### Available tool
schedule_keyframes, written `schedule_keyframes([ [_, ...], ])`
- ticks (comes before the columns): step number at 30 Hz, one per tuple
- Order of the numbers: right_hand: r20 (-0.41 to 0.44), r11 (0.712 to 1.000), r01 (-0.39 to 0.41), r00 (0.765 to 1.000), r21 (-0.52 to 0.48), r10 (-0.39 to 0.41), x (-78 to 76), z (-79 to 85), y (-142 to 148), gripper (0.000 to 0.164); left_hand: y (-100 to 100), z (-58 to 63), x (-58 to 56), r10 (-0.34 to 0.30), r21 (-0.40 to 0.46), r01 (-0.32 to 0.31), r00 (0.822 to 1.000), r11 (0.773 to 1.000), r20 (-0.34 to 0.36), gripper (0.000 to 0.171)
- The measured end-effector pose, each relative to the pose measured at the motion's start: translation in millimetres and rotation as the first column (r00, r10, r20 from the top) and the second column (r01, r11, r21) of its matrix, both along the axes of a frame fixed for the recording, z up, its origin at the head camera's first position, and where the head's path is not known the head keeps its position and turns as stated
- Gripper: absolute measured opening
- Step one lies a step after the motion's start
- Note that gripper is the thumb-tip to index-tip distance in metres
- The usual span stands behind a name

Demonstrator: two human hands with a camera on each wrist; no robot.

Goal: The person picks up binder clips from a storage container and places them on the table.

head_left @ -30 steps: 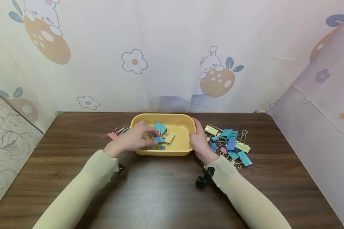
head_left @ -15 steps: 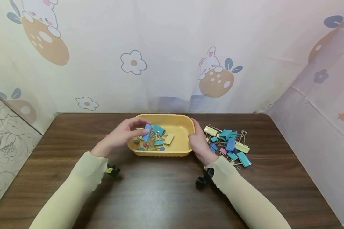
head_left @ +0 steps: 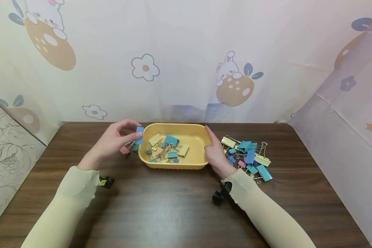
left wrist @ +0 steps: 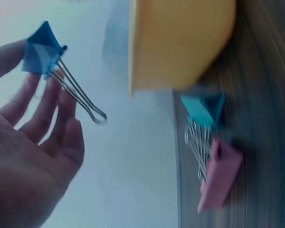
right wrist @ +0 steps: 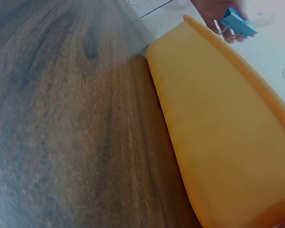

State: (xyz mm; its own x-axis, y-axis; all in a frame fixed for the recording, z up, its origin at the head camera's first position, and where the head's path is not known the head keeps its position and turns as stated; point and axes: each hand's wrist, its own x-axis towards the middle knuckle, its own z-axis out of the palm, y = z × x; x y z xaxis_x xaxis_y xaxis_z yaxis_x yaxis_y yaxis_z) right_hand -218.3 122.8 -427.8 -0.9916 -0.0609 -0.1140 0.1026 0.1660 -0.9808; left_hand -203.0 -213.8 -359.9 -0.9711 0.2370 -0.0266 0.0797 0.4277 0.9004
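Between thumb and fingers my left hand [head_left: 113,139] pinches a blue binder clip [left wrist: 40,50], its wire handles pointing away from the palm. It holds the clip in the air by the left end of a yellow plastic basket [head_left: 173,166]. Below the clip, a pink binder clip [left wrist: 222,178] and a teal binder clip [left wrist: 204,109] lie on the table. My right hand [head_left: 217,153] grips the basket's right end by the rim. Inside the basket are several binder clips, among them a teal one [head_left: 172,140] and a pale yellow one [head_left: 183,150].
Right of the basket, close to my right hand, lies a loose pile of binder clips [head_left: 249,156] in teal, blue, yellow and pink. The brown wooden table [head_left: 173,206] ends at a patterned curtain [head_left: 179,62] behind the basket.
My left hand has lifted the blue binder clip out of the basket and moved left past its rim. The right hand stays on the basket's right end.
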Motion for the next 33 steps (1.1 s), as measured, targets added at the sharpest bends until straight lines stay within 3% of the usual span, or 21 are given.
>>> schedule_keyframes([
  [4,-0.018,0.994,-0.014,1.0,0.106,0.016,-0.7,1.6,0,0.09,-12,-6.4,-0.5,0.042,-0.118,-0.05,0.997,0.992,-0.062,0.037],
  [9,-0.065,0.955,-0.041,0.996,0.293,0.062,-1.4,3.8,1,0.09,-22,-16.3,-1.7,0.055,-0.276,-0.073,0.996,0.958,-0.07,0.035],
  [11,-0.075,0.945,-0.043,0.995,0.324,0.071,-1.7,3.7,2,0.09,-26,-18.9,-2.1,0.045,-0.392,-0.082,0.994,0.916,-0.103,0.034],
  [15,-0.091,0.928,-0.043,0.992,0.37,0.082,-1.5,3.1,2,0.09,-37,-23.0,0.9,0.053,-0.585,-0.124,0.989,0.802,-0.137,0.036],
  [16,-0.097,0.923,-0.043,0.992,0.382,0.086,-1.4,2.9,2,0.09,-41,-24.2,2.8,0.061,-0.612,-0.127,0.99,0.78,-0.128,0.038],
  [18,-0.105,0.916,-0.042,0.99,0.398,0.091,-1.3,2.6,2,0.09,-48,-29.0,6.0,0.069,-0.637,-0.116,0.993,0.762,-0.099,0.04],
  [21,-0.114,0.911,-0.043,0.989,0.411,0.098,-1.6,1.5,1,0.09,-57,-37.4,9.8,0.039,-0.638,-0.066,0.998,0.767,-0.057,0.042],
  [26,-0.122,0.908,-0.038,0.988,0.418,0.097,-1.5,0.6,1,0.09,-60,-47.5,8.8,-0.046,-0.598,0.021,0.999,0.801,-0.026,0.043],
  [30,-0.129,0.906,-0.036,0.987,0.421,0.099,-1.8,0.6,2,0.091,-58,-47.3,8.3,-0.075,-0.574,0.048,0.997,0.817,-0.023,0.043],
  [33,-0.137,0.906,-0.034,0.985,0.423,0.101,-2.1,0.8,2,0.091,-57,-44.0,9.0,-0.092,-0.583,0.058,0.995,0.811,-0.029,0.041],
])
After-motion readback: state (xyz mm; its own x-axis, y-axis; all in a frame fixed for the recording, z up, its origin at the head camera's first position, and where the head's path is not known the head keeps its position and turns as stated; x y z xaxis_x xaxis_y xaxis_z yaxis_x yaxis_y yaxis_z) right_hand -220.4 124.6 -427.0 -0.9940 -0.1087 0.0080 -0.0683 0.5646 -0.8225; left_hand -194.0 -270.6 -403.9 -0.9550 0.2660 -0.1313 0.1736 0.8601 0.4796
